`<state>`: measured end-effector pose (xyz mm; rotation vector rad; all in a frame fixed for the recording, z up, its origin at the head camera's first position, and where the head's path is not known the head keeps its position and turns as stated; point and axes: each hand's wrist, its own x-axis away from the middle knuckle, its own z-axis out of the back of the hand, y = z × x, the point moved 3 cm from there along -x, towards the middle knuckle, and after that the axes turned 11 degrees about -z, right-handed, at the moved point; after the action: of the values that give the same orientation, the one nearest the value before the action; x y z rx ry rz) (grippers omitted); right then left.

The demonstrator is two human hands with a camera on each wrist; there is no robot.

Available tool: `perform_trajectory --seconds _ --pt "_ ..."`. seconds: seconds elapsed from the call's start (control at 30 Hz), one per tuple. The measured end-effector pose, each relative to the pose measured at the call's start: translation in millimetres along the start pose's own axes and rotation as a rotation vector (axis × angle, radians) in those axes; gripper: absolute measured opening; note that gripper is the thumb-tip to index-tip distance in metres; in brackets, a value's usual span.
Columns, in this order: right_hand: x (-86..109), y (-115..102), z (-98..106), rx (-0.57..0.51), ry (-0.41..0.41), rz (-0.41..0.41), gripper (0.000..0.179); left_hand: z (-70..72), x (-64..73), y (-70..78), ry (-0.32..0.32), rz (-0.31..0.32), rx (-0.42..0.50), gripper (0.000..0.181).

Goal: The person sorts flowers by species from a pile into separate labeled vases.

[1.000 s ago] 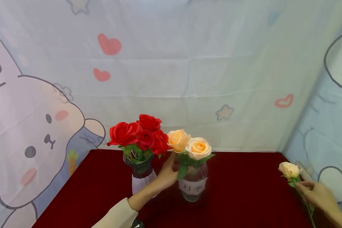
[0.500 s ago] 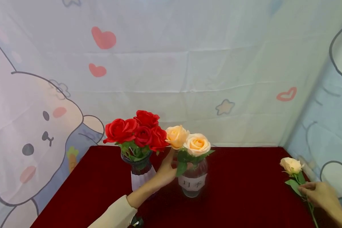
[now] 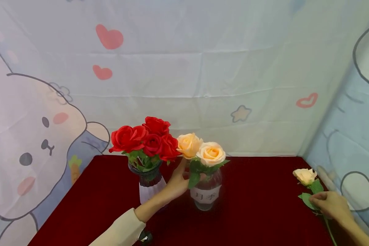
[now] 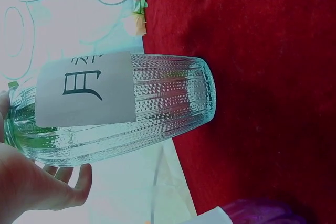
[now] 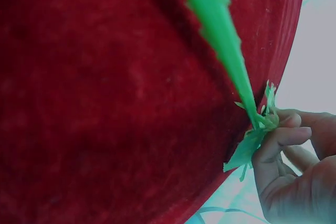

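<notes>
My left hand [image 3: 179, 181] grips a clear ribbed glass vase [image 4: 163, 95] near its neck, with fingers behind it. A white paper label [image 3: 205, 194] with dark characters is on the vase's front. Two peach roses [image 3: 211, 153] with green leaves stand in this vase. At the far right, my right hand [image 3: 333, 205] pinches the stem of a single cream rose [image 3: 305, 176], held tilted with its bloom up and to the left. The right wrist view shows the thumb and finger at the leaf joint of its green stem [image 5: 223, 35]; the bloom is out of that view.
Left of the glass vase stands a dark vase [image 3: 147, 175] with a white wrap, holding several red roses [image 3: 130, 138]. A small dark object [image 3: 145, 236] lies by the left sleeve. Red cloth [image 3: 258, 205] covers the table; a printed curtain [image 3: 203, 75] rises behind.
My right hand has shifted slightly left with the cream rose, and its leaves have turned more into view. My left hand keeps its grip on the vase. The head view has tilted down slightly.
</notes>
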<state>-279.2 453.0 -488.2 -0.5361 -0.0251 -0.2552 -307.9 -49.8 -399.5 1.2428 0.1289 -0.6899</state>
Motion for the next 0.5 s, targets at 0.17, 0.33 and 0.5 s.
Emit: perform_trajectory --seconds 0.17,0.33,0.5 --pt "-7.2 6 0 -0.087 0.03 -0.013 0.04 2.6 -1.3 0.4 0.011 0.006 0.0 0.089" --pt "-14.2 11 3 -0.125 0.022 -0.022 0.042 3.1 -3.0 -0.5 0.013 0.028 0.005 0.092" --pt "-16.7 8 6 -0.098 -0.017 -0.024 0.039 3.5 -6.7 -2.7 -0.003 0.011 0.003 0.092"
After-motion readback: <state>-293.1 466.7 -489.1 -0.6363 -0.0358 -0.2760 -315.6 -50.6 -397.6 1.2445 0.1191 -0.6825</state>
